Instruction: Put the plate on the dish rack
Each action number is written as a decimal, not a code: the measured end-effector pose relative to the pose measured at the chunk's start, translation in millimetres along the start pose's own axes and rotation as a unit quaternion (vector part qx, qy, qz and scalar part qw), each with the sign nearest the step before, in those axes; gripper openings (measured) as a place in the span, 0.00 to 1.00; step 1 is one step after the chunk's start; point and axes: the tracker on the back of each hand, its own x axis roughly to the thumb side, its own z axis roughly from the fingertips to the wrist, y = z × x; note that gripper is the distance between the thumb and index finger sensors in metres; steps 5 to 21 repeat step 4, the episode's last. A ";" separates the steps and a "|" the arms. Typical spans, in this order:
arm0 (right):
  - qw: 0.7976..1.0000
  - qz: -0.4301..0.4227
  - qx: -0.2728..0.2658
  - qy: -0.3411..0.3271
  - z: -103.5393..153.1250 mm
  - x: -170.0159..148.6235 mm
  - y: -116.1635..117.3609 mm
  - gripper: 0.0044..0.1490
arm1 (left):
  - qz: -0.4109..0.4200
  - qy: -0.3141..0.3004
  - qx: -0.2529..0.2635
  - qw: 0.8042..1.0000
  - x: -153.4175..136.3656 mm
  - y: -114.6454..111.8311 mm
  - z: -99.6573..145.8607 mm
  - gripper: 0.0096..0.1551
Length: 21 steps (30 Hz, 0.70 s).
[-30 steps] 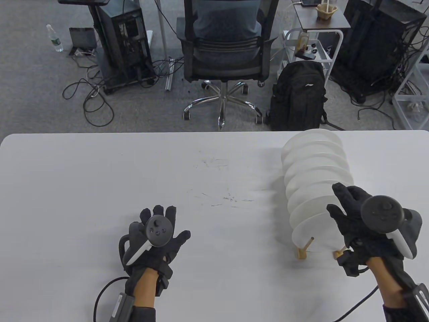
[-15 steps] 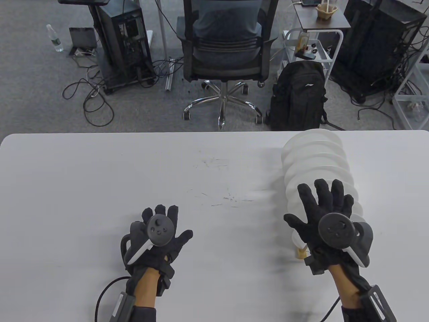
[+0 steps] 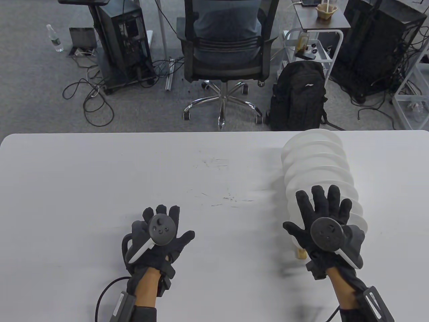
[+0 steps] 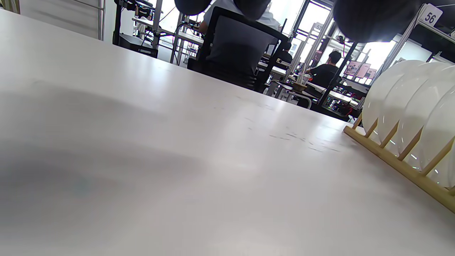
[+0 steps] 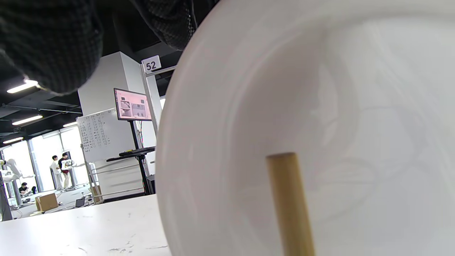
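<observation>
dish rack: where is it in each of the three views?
Table view: dish rack at right, mostly hidden by plates and right hand.
Left wrist view: right edge, wooden rail and pegs holding plates.
Right wrist view: one peg before the nearest plate.
Shared landmark: the plates.

Robotics lab: numbered bays, computer towers (image 3: 124,40), whiteboard (image 5: 96,133)

- White table (image 3: 100,174), faint scuff marks (image 3: 221,198) near its middle.
- Wooden dish rack (image 4: 398,165) full of upright white plates (image 3: 315,161) by the right edge.
</observation>
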 end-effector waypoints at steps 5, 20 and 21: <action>1.000 -0.005 0.005 0.002 0.2 -0.3 -0.3 0.56 | 0.000 0.001 -0.005 1.000 0.3 -0.8 0.0 0.54; 1.000 -0.005 0.005 0.002 0.2 -0.3 -0.3 0.56 | 0.000 0.001 -0.005 1.000 0.3 -0.8 0.0 0.54; 1.000 -0.005 0.005 0.002 0.2 -0.3 -0.3 0.56 | 0.000 0.001 -0.005 1.000 0.3 -0.8 0.0 0.54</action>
